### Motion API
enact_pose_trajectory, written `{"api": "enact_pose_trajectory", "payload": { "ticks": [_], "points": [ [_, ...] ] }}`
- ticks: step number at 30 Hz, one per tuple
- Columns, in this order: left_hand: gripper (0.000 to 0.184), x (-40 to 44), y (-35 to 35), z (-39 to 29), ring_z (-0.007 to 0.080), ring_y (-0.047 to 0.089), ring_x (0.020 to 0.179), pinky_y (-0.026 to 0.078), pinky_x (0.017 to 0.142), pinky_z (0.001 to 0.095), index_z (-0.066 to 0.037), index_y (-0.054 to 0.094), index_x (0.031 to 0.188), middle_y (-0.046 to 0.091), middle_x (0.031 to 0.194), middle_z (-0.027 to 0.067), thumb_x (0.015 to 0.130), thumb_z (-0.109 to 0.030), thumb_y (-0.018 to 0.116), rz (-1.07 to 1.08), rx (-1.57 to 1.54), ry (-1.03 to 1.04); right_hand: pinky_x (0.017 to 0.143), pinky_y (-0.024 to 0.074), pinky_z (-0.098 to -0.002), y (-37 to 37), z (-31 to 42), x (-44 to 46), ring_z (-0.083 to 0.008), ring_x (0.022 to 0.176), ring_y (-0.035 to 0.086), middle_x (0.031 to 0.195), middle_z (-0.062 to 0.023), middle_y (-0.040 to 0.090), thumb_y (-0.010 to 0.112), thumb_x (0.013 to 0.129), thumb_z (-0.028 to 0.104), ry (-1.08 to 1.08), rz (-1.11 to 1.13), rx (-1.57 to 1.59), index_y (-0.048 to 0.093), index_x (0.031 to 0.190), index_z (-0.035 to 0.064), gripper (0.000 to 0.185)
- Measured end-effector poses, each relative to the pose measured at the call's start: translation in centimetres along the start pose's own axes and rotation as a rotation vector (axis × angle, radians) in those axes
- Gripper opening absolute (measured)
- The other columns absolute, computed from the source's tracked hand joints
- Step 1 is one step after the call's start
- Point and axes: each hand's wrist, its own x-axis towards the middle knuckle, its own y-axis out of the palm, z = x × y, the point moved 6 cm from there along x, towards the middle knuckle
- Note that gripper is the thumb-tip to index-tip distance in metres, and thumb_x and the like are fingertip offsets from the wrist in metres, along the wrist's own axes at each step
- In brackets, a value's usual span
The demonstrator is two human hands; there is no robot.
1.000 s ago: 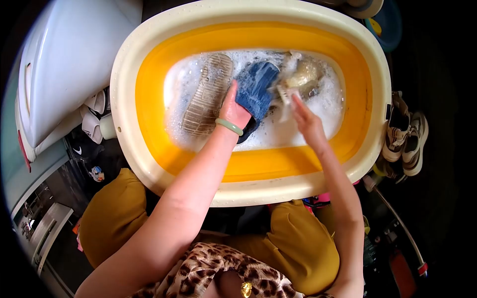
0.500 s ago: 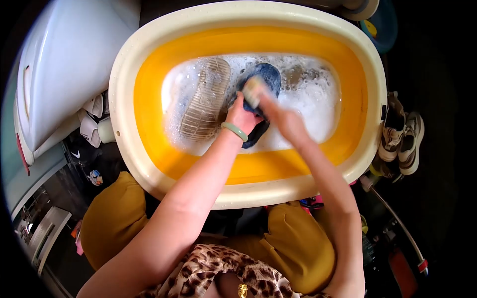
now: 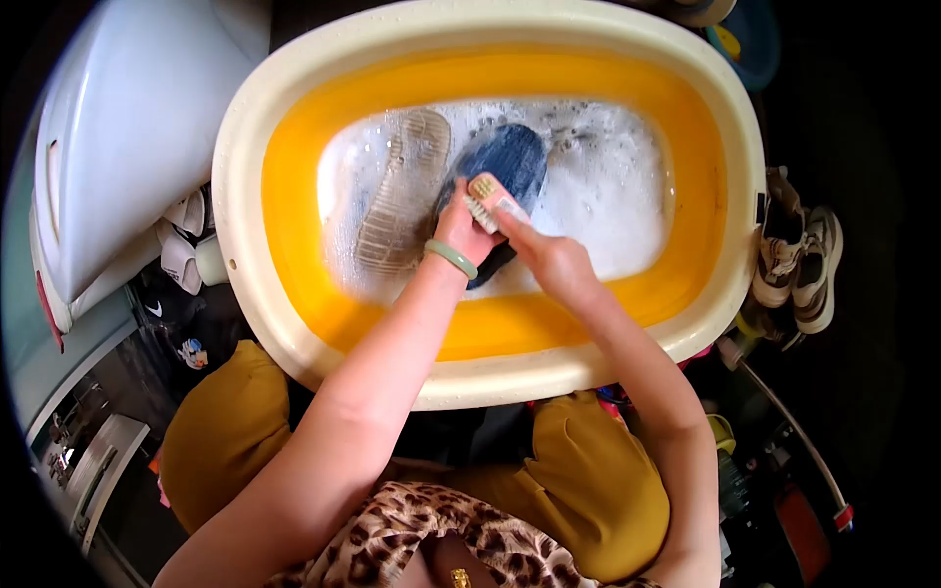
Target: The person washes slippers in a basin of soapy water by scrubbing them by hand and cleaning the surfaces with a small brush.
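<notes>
Tub: one, yellow inside with a cream rim (image 3: 241,186), which we had in front of our knees; it contained white foam (image 3: 613,220).
Blue shoe: one (image 3: 508,157), in the tub, just above centre toward twelve o'clock, its rounded end pointing to one o'clock, foam around it.
Left hand: ours (image 3: 463,227), at the shoe's seven o'clock side, thumb laid along its edge, the grip clamped on the shoe; we could not tell how the other fingers lay, as the brush hid them.
Brush: one (image 3: 487,199), pinkish back, pale bristles toward seven o'clock, over our left hand and the shoe; whether the bristles touched either, we could not tell.
Right hand: ours (image 3: 562,267), at the brush's four o'clock end, fingers closed together around it.
Ridged sole: one, beige (image 3: 404,196), in the foam at nine o'clock from the blue shoe, lying lengthwise, grooves up.
Bracelet: one, pale green (image 3: 451,258), around our left wrist.
Sneakers: a pair (image 3: 814,269), outside the tub at three o'clock, near the rim.
Blue basin: one (image 3: 760,49), outside, between one and two o'clock.
Trousers: ours, mustard (image 3: 598,480), below the tub, toward six o'clock.
</notes>
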Motion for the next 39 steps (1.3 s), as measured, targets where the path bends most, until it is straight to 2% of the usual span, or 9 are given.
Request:
{"api": "enact_pose_trajectory", "payload": {
  "ticks": [9,12,15,17,19,22,27,33,39],
  "points": [
    [0.047,-1.0,0.9,0.2,0.0271,0.056,0.104,0.040,0.094,0.0443,-0.009,0.046,0.126,0.056,0.119,0.0115,0.094,-0.043,0.043,0.060,0.177,0.065,0.062,0.0477,-0.0449,-7.9,-14.3,1.0,-0.0374,0.069,0.061,0.077,-0.0201,0.063,0.043,0.092,0.025,0.462,-0.173,-0.190,0.046,0.129,0.0356,0.039],
    [0.055,-2.7,0.0,-1.3,0.0260,0.059,0.088,0.044,0.084,0.0308,0.003,0.063,0.101,0.065,0.094,0.0122,0.088,-0.049,0.054,-0.420,1.259,0.079,0.068,0.0490,-0.0419,-8.1,-17.1,-2.2,-0.0372,0.079,0.062,0.092,-0.0204,0.064,0.048,0.092,0.024,0.666,-0.217,-0.138,0.047,0.130,0.0335,0.039],
    [0.056,-1.8,-0.1,-0.6,0.0240,0.058,0.087,0.043,0.082,0.0310,0.007,0.063,0.097,0.065,0.086,0.0118,0.086,-0.047,0.057,-0.158,1.254,0.470,0.050,0.0336,-0.0181,-3.9,-16.9,-4.1,-0.0038,0.059,0.038,0.103,0.0037,0.056,0.049,0.091,0.006,0.749,-0.271,0.548,0.048,0.132,0.0119,0.042],
    [0.049,-0.6,-1.8,0.3,0.0205,0.058,0.085,0.043,0.083,0.0321,0.004,0.064,0.099,0.064,0.088,0.0095,0.087,-0.043,0.058,-0.174,1.172,0.496,0.049,0.0316,-0.0161,-4.2,-12.5,-3.7,-0.0030,0.059,0.035,0.103,0.0029,0.057,0.049,0.091,0.006,0.785,-0.294,0.862,0.048,0.133,0.0138,0.042],
    [0.041,1.3,-3.8,1.5,0.0168,0.057,0.087,0.043,0.084,0.0322,0.001,0.061,0.107,0.063,0.099,0.0078,0.088,-0.036,0.059,-0.140,0.731,0.434,0.059,0.0453,-0.0260,-6.6,-5.7,-3.0,-0.0092,0.070,0.057,0.106,-0.0051,0.065,0.053,0.089,0.006,0.731,-0.217,0.561,0.049,0.131,0.0158,0.044],
    [0.027,1.7,-3.8,1.2,0.0146,0.055,0.089,0.045,0.082,0.0305,-0.006,0.057,0.109,0.059,0.105,0.0047,0.087,-0.020,0.061,-0.142,0.761,0.205,0.052,0.0464,-0.0338,-4.4,1.8,-1.7,-0.0193,0.059,0.060,0.083,-0.0111,0.066,0.057,0.086,0.009,0.152,-0.131,0.200,0.051,0.129,0.0234,0.045],
    [0.020,-0.7,-1.3,0.8,0.0121,0.053,0.085,0.044,0.073,0.0270,-0.008,0.055,0.104,0.057,0.092,0.0005,0.087,-0.018,0.059,0.003,0.809,0.342,0.051,0.0481,-0.0401,-1.0,-0.3,1.0,-0.0298,0.056,0.060,0.066,-0.0111,0.061,0.051,0.086,0.019,0.149,0.093,-0.012,0.051,0.125,0.0358,0.042],
    [0.029,-0.7,-0.2,1.2,0.0085,0.053,0.085,0.041,0.066,0.0248,-0.010,0.051,0.114,0.058,0.096,-0.0004,0.089,-0.023,0.057,0.067,0.837,0.127,0.061,0.0499,-0.0387,-4.0,-6.2,0.4,-0.0343,0.068,0.063,0.084,-0.0160,0.065,0.053,0.089,0.017,0.401,-0.059,-0.061,0.052,0.127,0.0280,0.039],
    [0.035,0.3,-1.6,2.0,0.0171,0.054,0.100,0.043,0.083,0.0319,-0.011,0.047,0.122,0.057,0.111,0.0035,0.090,-0.021,0.056,0.076,0.614,0.033,0.062,0.0495,-0.0411,-1.0,0.3,-0.1,-0.0362,0.068,0.062,0.081,-0.0195,0.063,0.055,0.089,0.019,0.299,0.146,-0.028,0.052,0.127,0.0312,0.040]
  ]
}}
